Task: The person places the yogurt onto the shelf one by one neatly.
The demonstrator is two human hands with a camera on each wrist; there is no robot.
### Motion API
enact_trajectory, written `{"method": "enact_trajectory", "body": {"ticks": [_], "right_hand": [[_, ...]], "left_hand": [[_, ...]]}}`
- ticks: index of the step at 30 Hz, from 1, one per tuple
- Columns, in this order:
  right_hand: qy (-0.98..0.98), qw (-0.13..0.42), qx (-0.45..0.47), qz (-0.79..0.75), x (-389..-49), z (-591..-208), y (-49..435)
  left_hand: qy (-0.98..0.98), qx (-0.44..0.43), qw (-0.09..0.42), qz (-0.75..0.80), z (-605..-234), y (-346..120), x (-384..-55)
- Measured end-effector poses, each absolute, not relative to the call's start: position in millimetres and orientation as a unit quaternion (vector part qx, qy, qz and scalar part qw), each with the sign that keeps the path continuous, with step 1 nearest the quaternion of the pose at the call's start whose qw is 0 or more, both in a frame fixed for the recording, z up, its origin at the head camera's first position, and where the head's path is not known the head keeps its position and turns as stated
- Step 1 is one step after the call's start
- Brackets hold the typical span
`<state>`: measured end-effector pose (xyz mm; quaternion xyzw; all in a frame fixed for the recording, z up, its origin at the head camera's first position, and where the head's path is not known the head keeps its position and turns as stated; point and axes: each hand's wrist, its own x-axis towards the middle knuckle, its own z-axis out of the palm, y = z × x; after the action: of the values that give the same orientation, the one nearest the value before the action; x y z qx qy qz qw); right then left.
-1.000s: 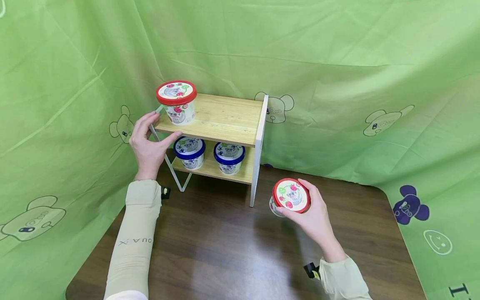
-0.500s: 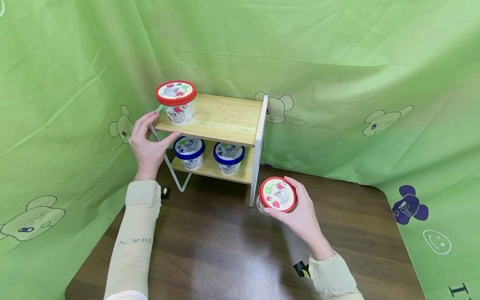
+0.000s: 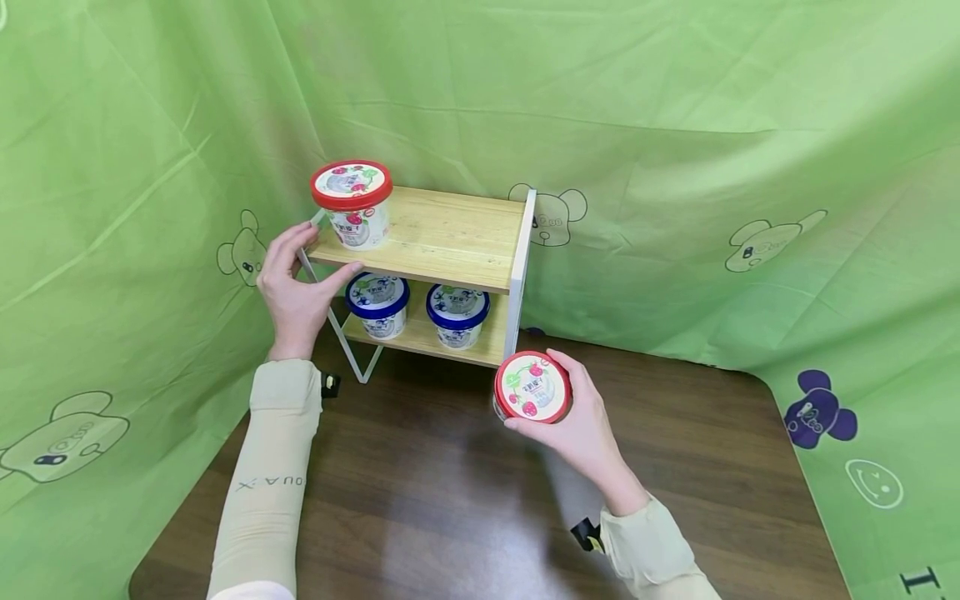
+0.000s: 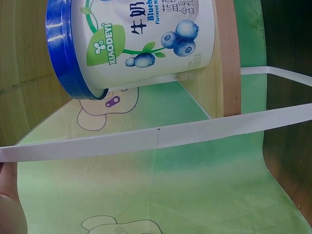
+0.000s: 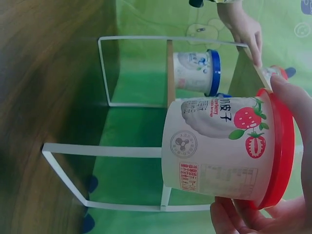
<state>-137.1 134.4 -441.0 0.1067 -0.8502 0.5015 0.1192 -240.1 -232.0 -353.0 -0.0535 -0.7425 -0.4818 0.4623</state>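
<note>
My right hand (image 3: 588, 425) grips a strawberry tub (image 3: 532, 387) by its red lid, thumb on the near side and fingers on the far side. The tub is in the air by the right front leg of a two-tier shelf (image 3: 457, 237). In the right wrist view, strawberries show on the white wall of the tub (image 5: 219, 146). My left hand (image 3: 294, 292) holds the shelf's top left corner, its thumb along the front edge of the upper board. Just beside that hand, another red-lidded strawberry tub (image 3: 352, 204) stands upright on the upper board.
Two blue-lidded tubs (image 3: 377, 307) stand on the lower board; the left wrist view shows blueberries on one tub (image 4: 146, 44). White metal side frames (image 3: 517, 292) bound the shelf. Below is a dark wooden table (image 3: 420, 483). Green printed cloth (image 3: 675, 167) hangs behind and at both sides.
My right hand has carried the strawberry tub leftward and slightly up, closer to the shelf's right side. My left hand and the tubs on the shelf have stayed put.
</note>
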Motion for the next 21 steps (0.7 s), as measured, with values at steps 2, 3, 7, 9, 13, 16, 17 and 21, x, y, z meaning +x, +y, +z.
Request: {"method": "enact_trajectory", "body": {"ticks": [2, 3, 7, 9, 13, 16, 17, 21], "right_hand": [[-0.85, 0.117, 0.106, 0.502, -137, -440, 132], [-0.85, 0.117, 0.107, 0.502, -137, -440, 131], [-0.85, 0.115, 0.114, 0.501, -138, -440, 127], [-0.849, 0.115, 0.12, 0.501, -139, -441, 126], [-0.848, 0.116, 0.128, 0.502, -140, -441, 124], [-0.845, 0.117, 0.135, 0.504, -142, -440, 121], [-0.844, 0.115, 0.136, 0.505, -142, -440, 119], [-0.84, 0.111, 0.146, 0.511, -144, -437, 113]], "left_hand": [[-0.745, -0.052, 0.462, -0.479, -355, -234, -242], [-0.745, -0.051, 0.462, -0.479, -356, -234, -243], [-0.743, -0.052, 0.462, -0.482, -357, -236, -245], [-0.741, -0.054, 0.463, -0.483, -358, -236, -246], [-0.741, -0.055, 0.464, -0.482, -358, -237, -246], [-0.741, -0.054, 0.463, -0.484, -359, -238, -248], [-0.741, -0.053, 0.462, -0.484, -360, -238, -249], [-0.743, -0.049, 0.461, -0.482, -365, -242, -254]]}}
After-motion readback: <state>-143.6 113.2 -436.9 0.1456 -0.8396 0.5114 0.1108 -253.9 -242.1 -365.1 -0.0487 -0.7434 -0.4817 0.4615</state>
